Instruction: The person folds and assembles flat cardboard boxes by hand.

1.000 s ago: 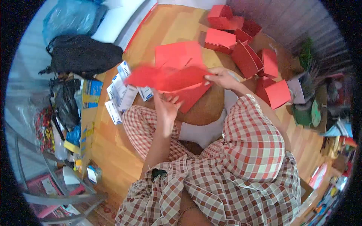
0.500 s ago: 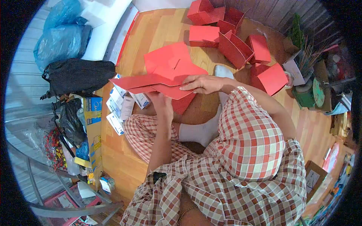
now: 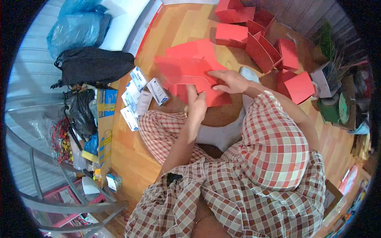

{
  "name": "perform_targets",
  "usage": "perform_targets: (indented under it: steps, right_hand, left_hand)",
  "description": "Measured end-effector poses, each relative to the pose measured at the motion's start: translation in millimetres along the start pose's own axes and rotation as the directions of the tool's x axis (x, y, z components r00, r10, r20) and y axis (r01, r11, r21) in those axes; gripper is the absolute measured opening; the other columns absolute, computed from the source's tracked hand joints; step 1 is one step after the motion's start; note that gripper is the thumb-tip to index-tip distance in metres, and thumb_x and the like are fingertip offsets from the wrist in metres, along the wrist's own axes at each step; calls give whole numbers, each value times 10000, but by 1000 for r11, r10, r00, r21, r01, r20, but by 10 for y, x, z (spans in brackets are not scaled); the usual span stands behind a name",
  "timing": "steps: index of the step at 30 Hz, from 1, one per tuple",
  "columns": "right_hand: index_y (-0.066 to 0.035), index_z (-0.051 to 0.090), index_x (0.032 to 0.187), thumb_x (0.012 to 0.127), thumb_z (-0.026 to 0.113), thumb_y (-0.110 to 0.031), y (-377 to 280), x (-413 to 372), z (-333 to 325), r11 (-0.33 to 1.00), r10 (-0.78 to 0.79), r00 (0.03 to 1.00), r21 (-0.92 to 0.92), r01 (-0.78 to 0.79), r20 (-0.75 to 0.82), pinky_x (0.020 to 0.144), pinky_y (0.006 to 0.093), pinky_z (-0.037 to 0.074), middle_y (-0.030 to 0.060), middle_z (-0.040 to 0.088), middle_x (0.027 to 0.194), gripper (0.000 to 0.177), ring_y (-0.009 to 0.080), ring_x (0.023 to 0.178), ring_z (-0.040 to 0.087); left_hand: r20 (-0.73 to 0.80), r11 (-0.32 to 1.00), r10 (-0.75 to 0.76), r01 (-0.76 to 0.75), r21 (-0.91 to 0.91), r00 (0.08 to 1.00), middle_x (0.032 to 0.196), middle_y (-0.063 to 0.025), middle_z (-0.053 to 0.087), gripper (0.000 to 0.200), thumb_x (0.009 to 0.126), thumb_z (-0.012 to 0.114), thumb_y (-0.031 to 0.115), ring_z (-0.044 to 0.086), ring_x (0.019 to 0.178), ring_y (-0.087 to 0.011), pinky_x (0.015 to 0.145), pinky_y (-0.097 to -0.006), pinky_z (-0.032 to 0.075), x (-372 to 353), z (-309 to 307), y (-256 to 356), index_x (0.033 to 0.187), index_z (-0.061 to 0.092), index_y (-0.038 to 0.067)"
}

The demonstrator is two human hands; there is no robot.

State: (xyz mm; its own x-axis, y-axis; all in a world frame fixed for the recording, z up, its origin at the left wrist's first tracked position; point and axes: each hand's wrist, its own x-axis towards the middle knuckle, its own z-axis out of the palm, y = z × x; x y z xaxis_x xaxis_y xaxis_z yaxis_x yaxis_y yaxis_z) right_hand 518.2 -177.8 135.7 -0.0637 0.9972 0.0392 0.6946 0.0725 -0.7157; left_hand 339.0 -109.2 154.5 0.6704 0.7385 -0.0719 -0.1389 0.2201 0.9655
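Observation:
A red cardboard box blank (image 3: 182, 68) with flaps is held above my folded legs, partly blurred at its left side. My left hand (image 3: 196, 104) grips its lower edge from beneath, with the thumb showing. On the right part of the same cardboard lies my right hand (image 3: 232, 82), fingers over the flap and its underside contact hidden. Behind and below it more red cardboard (image 3: 198, 47) rests near the floor; where one piece ends and another begins is hard to tell. Several small white boxes (image 3: 158, 92) with blue print lie left of my hands.
Several folded red boxes (image 3: 232, 33) stand at the upper right on the wooden floor (image 3: 174, 23). To the left are a black bag (image 3: 95, 66), blue plastic bags (image 3: 79, 29) and an open carton (image 3: 107, 135). A metal rack (image 3: 75, 204) curves at lower left.
The held red cardboard has swung flatter, its left panel lifting to show more face. My left hand has moved right and lower along its edge. The whole view has shifted slightly.

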Motion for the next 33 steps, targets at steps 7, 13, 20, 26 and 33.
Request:
perform_targets:
  steps: [7, 13, 20, 26, 33]
  right_hand:
    - [-43, 453, 1210, 835, 589, -293, -56, 20, 12, 962, -91, 960, -274, 16, -263, 763, 433, 476, 180, 547, 982, 472, 361, 902, 577]
    - [-47, 417, 1244, 806, 587, -247, -105, -4, -55, 961, -50, 969, -277, -20, -244, 752, 438, 487, 180, 536, 1019, 510, 363, 893, 578]
    - [-46, 376, 1289, 765, 608, -242, -182, -32, -112, 948, -139, 946, -314, 42, -292, 773, 432, 489, 195, 471, 1114, 606, 374, 922, 564]
    - [-33, 390, 1260, 686, 597, -89, -259, -6, -144, 949, -161, 910, -312, 37, -382, 795, 430, 484, 196, 466, 1129, 613, 378, 954, 553]
    - [-55, 434, 1196, 633, 605, 11, -186, -1, -156, 941, 0, 869, -295, -168, -495, 811, 433, 480, 181, 480, 1120, 592, 382, 985, 542]
  left_hand:
    - [102, 962, 66, -91, 259, 993, 1357, -190, 358, 731, 743, 409, -153, 377, 1260, -256, 1043, -339, 294, 13, 67, -222, 1403, 135, 1]
    - [155, 881, 121, -178, 438, 981, 1345, -235, 360, 690, 739, 391, -137, 422, 1222, -320, 1009, -375, 338, -81, 98, -158, 1384, 184, -7]
    - [193, 979, -46, 6, 203, 980, 1360, -316, 306, 740, 729, 411, -90, 373, 1259, -384, 998, -418, 349, -76, 21, -665, 1407, 118, -60]
    - [196, 815, 39, -145, 560, 980, 1417, -315, 222, 851, 683, 385, -126, 320, 1304, -364, 1052, -374, 294, -176, 161, -65, 1433, -2, -22]
    - [106, 811, 120, -159, 564, 987, 1462, -240, 221, 929, 648, 355, -176, 291, 1339, -286, 1061, -311, 277, -117, 90, -12, 1464, 3, 95]
